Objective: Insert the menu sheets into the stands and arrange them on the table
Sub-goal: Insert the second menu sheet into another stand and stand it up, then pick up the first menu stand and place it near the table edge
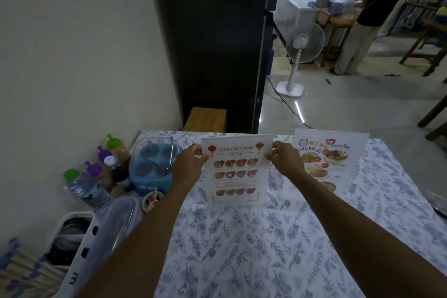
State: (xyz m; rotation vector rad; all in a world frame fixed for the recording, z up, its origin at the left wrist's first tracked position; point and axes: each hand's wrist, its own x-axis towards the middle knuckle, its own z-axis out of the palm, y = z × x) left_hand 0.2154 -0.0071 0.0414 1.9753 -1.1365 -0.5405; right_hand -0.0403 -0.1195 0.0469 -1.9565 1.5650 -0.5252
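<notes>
A clear acrylic stand with the Chinese food menu sheet (235,174) stands upright in the middle of the floral-cloth table (242,249). My left hand (188,164) pinches its upper left corner and my right hand (284,161) pinches its upper right corner. A second stand holding a Thai menu sheet (326,159) stands upright to the right, slightly behind my right forearm. Its lower left part is hidden by my arm.
Sauce bottles (111,164), a water bottle (82,186), a blue condiment caddy (152,167) and a small dish (151,201) crowd the table's left side. A white basket (72,244) sits at the near left. Behind stand a dark fridge (212,43), a fan (300,55) and a person (362,19).
</notes>
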